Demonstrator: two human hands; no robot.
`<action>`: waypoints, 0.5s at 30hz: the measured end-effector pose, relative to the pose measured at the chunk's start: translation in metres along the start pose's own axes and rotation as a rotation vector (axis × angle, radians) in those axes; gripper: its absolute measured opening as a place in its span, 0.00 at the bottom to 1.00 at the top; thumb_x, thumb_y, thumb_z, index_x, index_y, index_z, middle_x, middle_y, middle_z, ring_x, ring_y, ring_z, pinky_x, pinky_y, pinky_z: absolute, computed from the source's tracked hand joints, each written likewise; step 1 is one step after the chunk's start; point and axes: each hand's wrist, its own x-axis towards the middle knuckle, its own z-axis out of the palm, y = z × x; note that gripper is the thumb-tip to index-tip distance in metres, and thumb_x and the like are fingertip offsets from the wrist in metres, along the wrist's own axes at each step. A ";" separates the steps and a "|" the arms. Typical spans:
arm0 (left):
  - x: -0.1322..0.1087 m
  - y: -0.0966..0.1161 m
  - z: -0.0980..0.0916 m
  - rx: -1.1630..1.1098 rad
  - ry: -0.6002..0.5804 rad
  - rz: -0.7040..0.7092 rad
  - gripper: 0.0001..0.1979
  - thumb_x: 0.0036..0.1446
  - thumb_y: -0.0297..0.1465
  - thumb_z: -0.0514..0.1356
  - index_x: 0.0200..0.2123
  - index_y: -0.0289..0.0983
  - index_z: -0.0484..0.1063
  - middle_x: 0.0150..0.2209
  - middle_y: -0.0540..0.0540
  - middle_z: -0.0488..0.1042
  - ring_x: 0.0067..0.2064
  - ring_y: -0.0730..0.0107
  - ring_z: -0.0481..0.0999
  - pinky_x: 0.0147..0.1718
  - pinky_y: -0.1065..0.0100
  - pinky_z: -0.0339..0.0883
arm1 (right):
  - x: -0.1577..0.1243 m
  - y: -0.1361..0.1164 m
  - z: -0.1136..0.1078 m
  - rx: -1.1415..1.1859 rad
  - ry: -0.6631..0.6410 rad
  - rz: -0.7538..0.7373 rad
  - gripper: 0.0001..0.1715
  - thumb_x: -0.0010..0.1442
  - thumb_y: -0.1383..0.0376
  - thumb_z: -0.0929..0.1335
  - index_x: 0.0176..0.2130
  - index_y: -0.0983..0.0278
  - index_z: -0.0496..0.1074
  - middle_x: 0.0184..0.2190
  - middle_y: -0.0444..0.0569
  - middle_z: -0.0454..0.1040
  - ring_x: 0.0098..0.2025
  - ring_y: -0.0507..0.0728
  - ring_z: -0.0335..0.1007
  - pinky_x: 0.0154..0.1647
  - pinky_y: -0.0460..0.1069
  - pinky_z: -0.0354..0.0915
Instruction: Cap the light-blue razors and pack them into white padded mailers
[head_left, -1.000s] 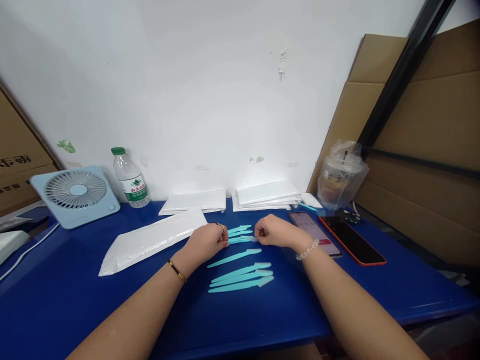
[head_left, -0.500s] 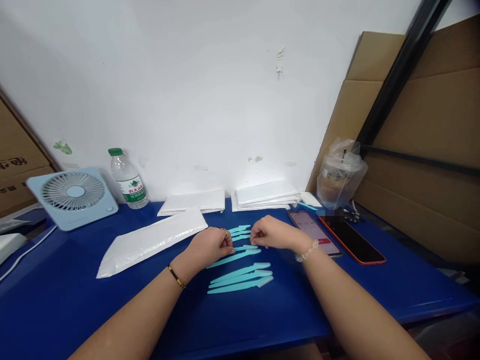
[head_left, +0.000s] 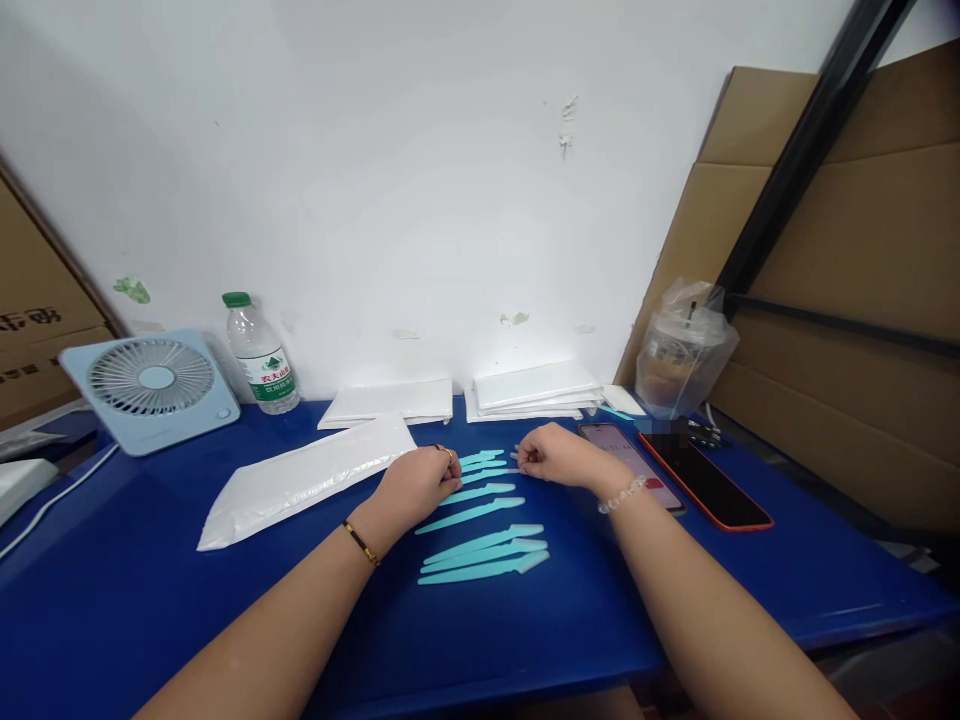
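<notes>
Several slim teal plastic razors (head_left: 484, 550) lie in a row on the blue table (head_left: 150, 600). More teal razors (head_left: 481, 463) lie further back between my hands. My left hand (head_left: 416, 485) is closed, its fingertips pinching the handle end of one teal razor (head_left: 487, 472). My right hand (head_left: 559, 458) is closed too, pinching the other end of the same razor, where a small clear cap sits. Both forearms reach in from the near edge.
A white padded mailer (head_left: 307, 478) lies left of my hands. Stacks of white envelopes (head_left: 532, 390) sit by the wall. A water bottle (head_left: 260, 355) and small fan (head_left: 154, 388) stand at the left. Two phones (head_left: 705, 480) and a bagged drink cup (head_left: 679, 355) are on the right.
A razor was set down in the row. Both hands have moved back a little and now pinch another razor further from me.
</notes>
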 end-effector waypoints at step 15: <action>0.000 0.000 -0.001 -0.036 -0.005 -0.028 0.05 0.53 0.34 0.57 0.29 0.40 0.70 0.29 0.50 0.74 0.31 0.69 0.70 0.26 0.71 0.56 | 0.001 -0.004 0.004 0.149 -0.030 -0.022 0.10 0.51 0.62 0.68 0.33 0.65 0.73 0.27 0.45 0.73 0.27 0.51 0.66 0.26 0.43 0.59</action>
